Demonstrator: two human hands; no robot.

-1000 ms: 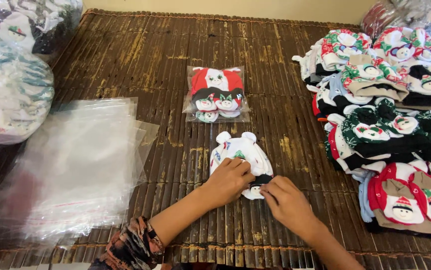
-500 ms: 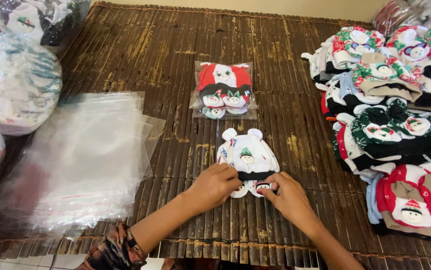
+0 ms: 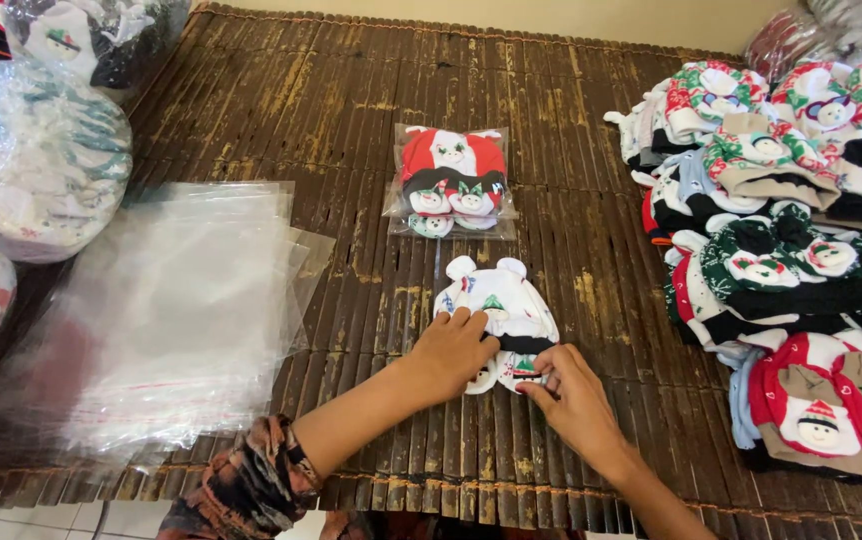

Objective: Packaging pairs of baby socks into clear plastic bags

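Note:
A small white knitted baby hat [image 3: 503, 298] with two round ears lies on the brown slatted bamboo mat [image 3: 281, 130], over a pair of little socks at its near edge. My left hand [image 3: 454, 350] presses flat on the hat's near left part. My right hand [image 3: 573, 392] pinches the near right edge of the set with its fingertips. Just beyond lies a clear bag [image 3: 451, 182] that holds a red and white hat set.
A stack of clear plastic bags [image 3: 166, 310] lies at the left. Large filled plastic bags [image 3: 36, 165] sit at the far left. Piles of unpacked knitted hat sets [image 3: 791, 260] in red, green, black and white fill the right side.
The view has shifted a little. My hands stay on the white hat, with small finger moves at its near edge.

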